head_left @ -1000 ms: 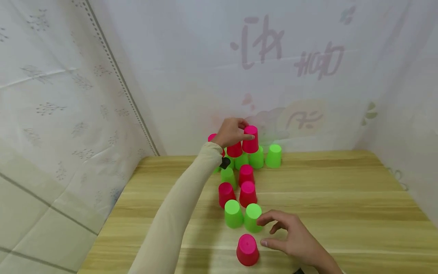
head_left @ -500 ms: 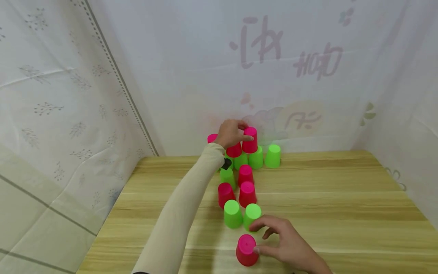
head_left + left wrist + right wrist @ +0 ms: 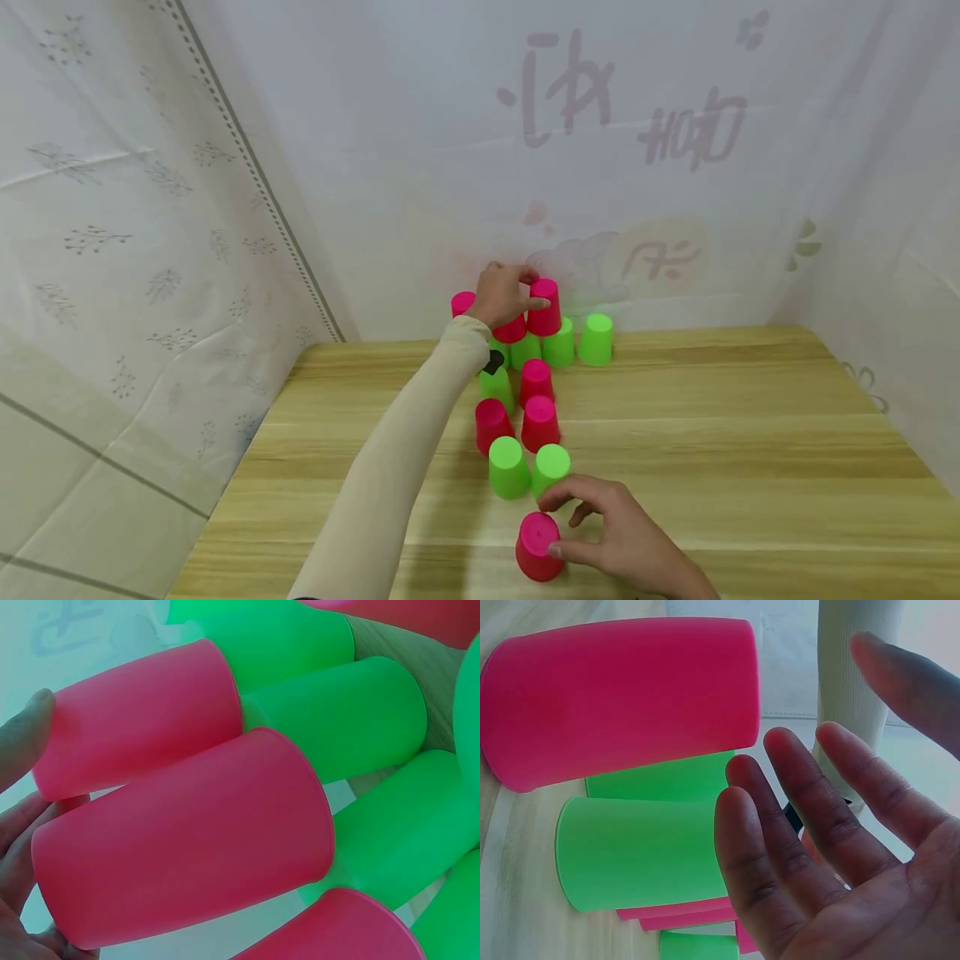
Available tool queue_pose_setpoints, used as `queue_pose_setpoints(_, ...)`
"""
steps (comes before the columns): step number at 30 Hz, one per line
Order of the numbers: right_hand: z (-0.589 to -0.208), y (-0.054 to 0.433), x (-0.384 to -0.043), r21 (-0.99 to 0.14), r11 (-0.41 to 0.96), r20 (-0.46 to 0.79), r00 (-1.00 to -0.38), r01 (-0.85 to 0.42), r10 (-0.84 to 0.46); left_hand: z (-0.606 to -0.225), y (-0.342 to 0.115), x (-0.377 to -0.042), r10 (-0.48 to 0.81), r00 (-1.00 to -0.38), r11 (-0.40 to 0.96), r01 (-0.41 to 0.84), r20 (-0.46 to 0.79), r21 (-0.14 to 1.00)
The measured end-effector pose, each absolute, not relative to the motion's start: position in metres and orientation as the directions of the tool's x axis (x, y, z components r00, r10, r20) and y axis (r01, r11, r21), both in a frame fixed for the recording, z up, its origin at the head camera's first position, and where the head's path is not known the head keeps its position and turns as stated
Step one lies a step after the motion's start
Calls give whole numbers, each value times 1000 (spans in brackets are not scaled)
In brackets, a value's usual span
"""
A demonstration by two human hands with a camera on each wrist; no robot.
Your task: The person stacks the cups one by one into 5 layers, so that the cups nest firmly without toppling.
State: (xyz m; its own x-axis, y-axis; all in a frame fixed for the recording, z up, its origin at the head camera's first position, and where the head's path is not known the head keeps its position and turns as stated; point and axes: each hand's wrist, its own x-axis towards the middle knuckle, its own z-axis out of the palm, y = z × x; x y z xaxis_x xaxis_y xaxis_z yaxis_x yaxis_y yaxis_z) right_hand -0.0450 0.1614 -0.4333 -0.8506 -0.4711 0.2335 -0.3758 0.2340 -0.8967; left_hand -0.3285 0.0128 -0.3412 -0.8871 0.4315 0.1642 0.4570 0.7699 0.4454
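Note:
At the back of the table my left hand [image 3: 498, 293] pinches the closed top end of a pink cup [image 3: 545, 317]. That upside-down cup stands above a row of green cups, beside another pink cup [image 3: 187, 840] in the left wrist view. Near the front, my right hand [image 3: 618, 533] hovers with loosely bent fingers around a single upside-down pink cup [image 3: 537, 546]. In the right wrist view its fingers [image 3: 829, 814] are spread apart just off that pink cup [image 3: 630, 697], with nothing between them.
Two green cups [image 3: 508, 471] stand behind the front pink cup, followed by several pink cups [image 3: 540, 425] and a green one [image 3: 495, 387]. A green cup [image 3: 597, 340] ends the back row on the right. A patterned cloth [image 3: 390, 167] hangs behind the table [image 3: 712, 433].
My right hand has moved left, closer to the front pink cup. The left hand keeps its pinch on the pink cup at the back, and the cups stay in place.

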Motion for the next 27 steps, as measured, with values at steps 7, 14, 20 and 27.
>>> queue_pose_setpoints(7,-441,158,-45,-766,343,373,-811,-543,-451,-338,5,-326,450,-875,720,473,179,507)
queue_pose_setpoints(14,-447,156,-44,-758,348,350,-794,-552,-498,-332,-13,-323,430,-874,578,459,227,674)
queue_pose_setpoints(20,-451,154,-44,-799,351,278,-818,-488,-503,-328,-32,-314,379,-892,515,425,248,744)
queue_pose_setpoints(27,-455,149,-45,-836,342,233,-842,-428,-486,-331,-59,-297,364,-881,449,451,303,771)
